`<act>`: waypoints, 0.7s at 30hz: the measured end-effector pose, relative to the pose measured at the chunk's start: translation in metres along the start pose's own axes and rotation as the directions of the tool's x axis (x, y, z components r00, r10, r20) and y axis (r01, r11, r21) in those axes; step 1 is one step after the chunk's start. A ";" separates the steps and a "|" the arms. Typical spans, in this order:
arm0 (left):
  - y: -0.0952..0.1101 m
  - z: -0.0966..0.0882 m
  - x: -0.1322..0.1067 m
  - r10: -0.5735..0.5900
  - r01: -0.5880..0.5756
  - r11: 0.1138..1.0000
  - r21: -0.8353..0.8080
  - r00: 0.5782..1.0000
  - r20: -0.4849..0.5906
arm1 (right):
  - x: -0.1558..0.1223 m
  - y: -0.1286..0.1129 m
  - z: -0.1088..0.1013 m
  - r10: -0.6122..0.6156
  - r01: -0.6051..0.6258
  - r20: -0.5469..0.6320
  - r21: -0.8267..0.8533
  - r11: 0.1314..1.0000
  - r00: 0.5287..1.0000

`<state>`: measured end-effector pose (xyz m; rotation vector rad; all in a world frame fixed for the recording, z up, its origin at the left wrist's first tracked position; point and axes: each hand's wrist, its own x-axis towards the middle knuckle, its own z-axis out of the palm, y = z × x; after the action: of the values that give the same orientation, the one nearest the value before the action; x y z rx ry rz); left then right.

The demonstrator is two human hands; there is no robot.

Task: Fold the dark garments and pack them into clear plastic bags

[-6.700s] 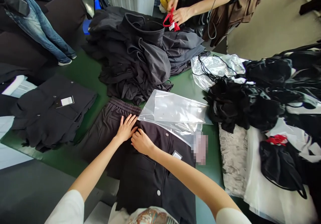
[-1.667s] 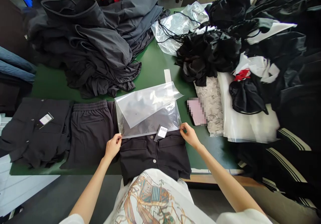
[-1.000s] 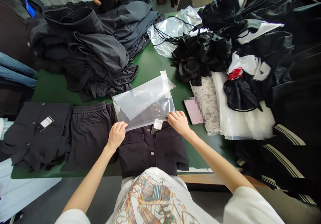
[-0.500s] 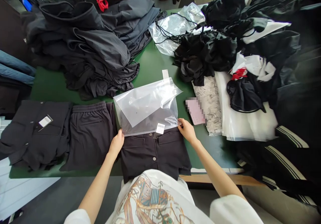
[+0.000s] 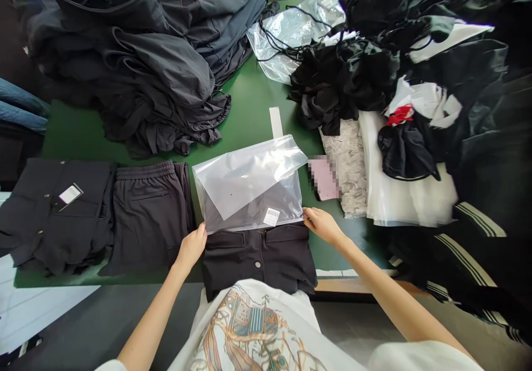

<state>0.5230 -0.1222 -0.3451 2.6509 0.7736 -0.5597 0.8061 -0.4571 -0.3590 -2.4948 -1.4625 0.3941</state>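
Across the jacket [image 5: 233, 256] lies the bag [image 5: 249, 185], long axis side to side; left hand [image 5: 193, 246] and right hand [image 5: 322, 225], equally near, pinch its near corners, fingers closed.

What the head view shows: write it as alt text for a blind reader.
The left hand and right hand hold the near corners of a clear plastic bag covering the far part of a folded dark garment on a green table. More folded dark clothes lie to the left, heaped clothes beyond.
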 end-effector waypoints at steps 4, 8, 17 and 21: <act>0.016 -0.012 -0.005 -0.026 -0.032 0.986 -0.161 0.939 -0.343 | 0.007 -0.012 -0.009 0.026 -0.036 -0.144 -0.072 0.997 0.989; 0.047 -0.011 -0.032 0.136 -0.220 0.969 -0.110 0.852 -0.506 | 0.022 -0.034 -0.027 -0.025 -0.013 -0.279 -0.134 0.991 0.960; 0.071 0.049 -0.042 0.273 -0.269 0.962 0.054 0.916 -0.295 | 0.094 -0.139 -0.009 -0.352 0.345 -0.093 -0.081 0.935 0.931; 0.072 0.048 -0.043 0.224 -0.214 0.975 0.068 0.924 -0.310 | 0.132 -0.203 0.020 -0.482 0.478 -0.028 -0.089 0.874 0.876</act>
<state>0.5170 -0.2178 -0.3538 2.8463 0.5390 -0.0880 0.6953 -0.2434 -0.3275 -2.0639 -2.0319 0.1801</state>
